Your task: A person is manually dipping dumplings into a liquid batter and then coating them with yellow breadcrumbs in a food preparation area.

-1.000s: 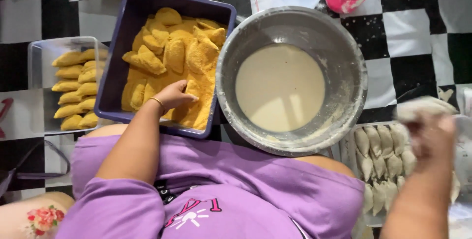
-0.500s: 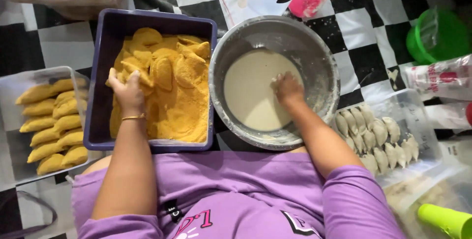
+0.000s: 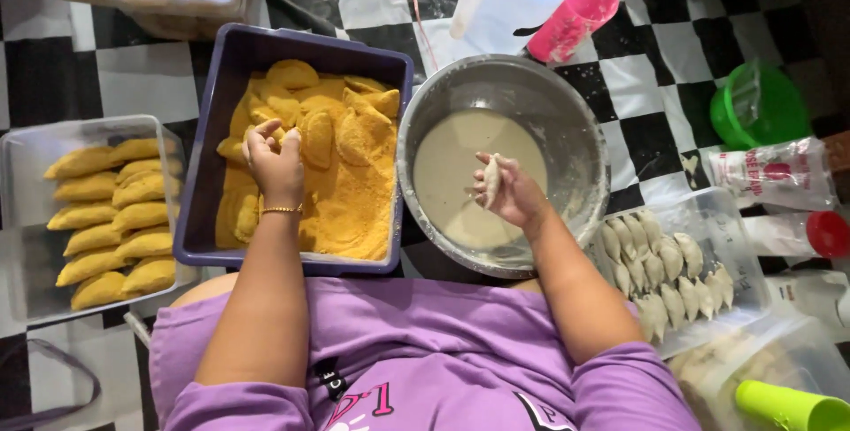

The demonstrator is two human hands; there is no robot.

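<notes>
Over the checkered floor, head view:
Right hand: above the metal bowl of pale batter, fingers closed around a batter-coated pastry.
Left hand: in the purple tray of yellow crumbs, fingers curled on a crumbed piece, though what they pinch is hard to make out.
Left container: rows of breaded pastries.
Right container: raw pale pastries.
</notes>
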